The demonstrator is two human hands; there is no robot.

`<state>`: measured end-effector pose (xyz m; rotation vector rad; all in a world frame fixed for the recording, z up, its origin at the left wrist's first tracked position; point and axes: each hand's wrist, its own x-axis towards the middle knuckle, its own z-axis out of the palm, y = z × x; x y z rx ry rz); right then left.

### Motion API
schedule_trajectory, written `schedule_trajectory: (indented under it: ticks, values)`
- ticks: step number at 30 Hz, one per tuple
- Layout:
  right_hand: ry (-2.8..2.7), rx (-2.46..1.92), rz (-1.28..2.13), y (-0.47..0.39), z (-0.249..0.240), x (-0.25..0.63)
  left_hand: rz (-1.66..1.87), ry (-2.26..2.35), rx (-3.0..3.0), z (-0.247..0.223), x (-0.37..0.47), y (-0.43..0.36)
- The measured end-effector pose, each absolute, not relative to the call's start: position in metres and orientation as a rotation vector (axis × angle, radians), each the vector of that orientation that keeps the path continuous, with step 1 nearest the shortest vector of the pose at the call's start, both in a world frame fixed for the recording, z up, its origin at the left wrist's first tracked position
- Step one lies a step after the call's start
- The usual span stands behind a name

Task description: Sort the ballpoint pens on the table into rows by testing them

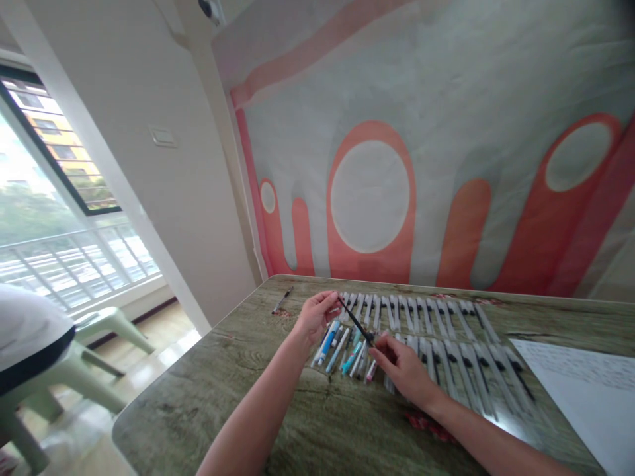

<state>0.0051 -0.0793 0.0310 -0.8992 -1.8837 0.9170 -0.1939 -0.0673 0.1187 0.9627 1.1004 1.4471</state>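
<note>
A slim black pen [355,320] slants between my two hands, above the table. The fingertips of my left hand [317,317] pinch its upper end, while my right hand [399,367] grips the lower end between thumb and fingers. Whether it is a whole pen or only a refill, I cannot tell. Below and between the hands lies a group of loose pens [326,344], some blue, some white, one with a pink tip. Clear pens with black parts [417,314] lie in a row behind my hands, and a second row of clear pens [476,377] passes partly behind my right hand.
The wood-patterned table [198,396] has a rounded left corner. One dark pen [282,299] lies apart near the back left edge. A written sheet of paper [585,390] is on the right. Green stools [114,324] stand on the floor at left, beside a person in white [30,330].
</note>
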Motion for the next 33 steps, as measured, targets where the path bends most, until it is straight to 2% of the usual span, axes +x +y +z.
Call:
schedule_trajectory:
  ticks: [6,8,10,14,16,24,29,33]
  values:
    - [-1.920,-0.865,0.895,-0.082,0.037,0.007,2.022,1.063,0.918,0.145,-0.231,-0.064]
    - [-1.899,-0.872,0.883,-0.082,0.039,0.007,2.097,1.039,0.906,0.147,-0.236,-0.064]
    - [-1.852,-0.888,0.878,-0.081,0.040,0.008,1.988,1.082,0.936,0.143,-0.230,-0.065]
    - [-1.762,-0.896,0.990,-0.080,0.040,0.007,1.525,1.129,0.978,0.117,-0.195,-0.067]
    - [-1.738,-0.897,1.063,-0.081,0.040,0.006,1.435,1.088,0.992,0.103,-0.175,-0.068]
    - [-1.704,-0.814,1.323,-0.086,0.039,0.000,1.530,1.046,0.948,0.090,-0.148,-0.074]
    - [-1.683,-0.828,1.312,-0.086,0.038,0.000,1.553,1.045,0.870,0.086,-0.144,-0.075]
    - [-1.682,-0.838,1.262,-0.083,0.036,0.001,1.422,1.038,0.878,0.075,-0.140,-0.075]
